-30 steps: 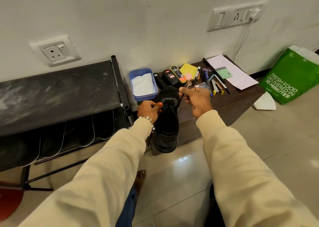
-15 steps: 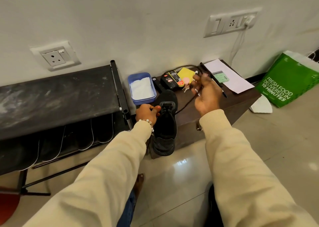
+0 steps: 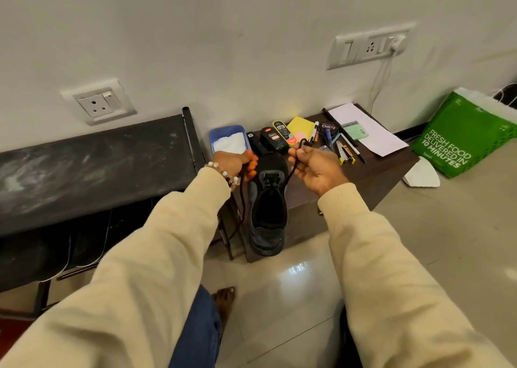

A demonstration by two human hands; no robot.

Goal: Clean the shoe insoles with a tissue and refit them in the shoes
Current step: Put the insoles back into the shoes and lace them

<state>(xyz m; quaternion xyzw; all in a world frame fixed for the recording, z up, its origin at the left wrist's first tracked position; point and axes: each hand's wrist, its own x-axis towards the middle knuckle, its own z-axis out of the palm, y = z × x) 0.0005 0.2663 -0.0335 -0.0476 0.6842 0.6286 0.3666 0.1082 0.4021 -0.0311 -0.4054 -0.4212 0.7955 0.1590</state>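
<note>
Shoe: 1 black shoe point(image 3: 269, 205) lies half on the dark worktop point(image 3: 372, 177), toe toward the wall, heel overhanging the near edge toward the person.
Long axis: runs almost straight away from the viewer, between the 2 hands.
Lace: a black lace point(image 3: 292, 171) rises from the front eyelets to the right; a second strand hangs down past the shoe's left side.
Left hand point(image 3: 237, 162): fingers curled round the left strand, just beside the shoe's toe.
Right hand point(image 3: 316, 169): raised palm-up, thumb and fingers pinching the lace end, just right of the toe.
Hands relative to shoe: both sit level with the toe, 1 on each side, well apart from the heel opening; neither is clearly nearer.
Insole: hidden; the opening shows only dark interior, so its presence cannot be told.
Tissue: white tissue point(image 3: 230, 143) lies in a blue tray point(image 3: 214, 141) behind the left hand.
Judged step: loosening the lace to widen the opening.
Next move: likely a reach back along the long axis to the heel opening.
</note>
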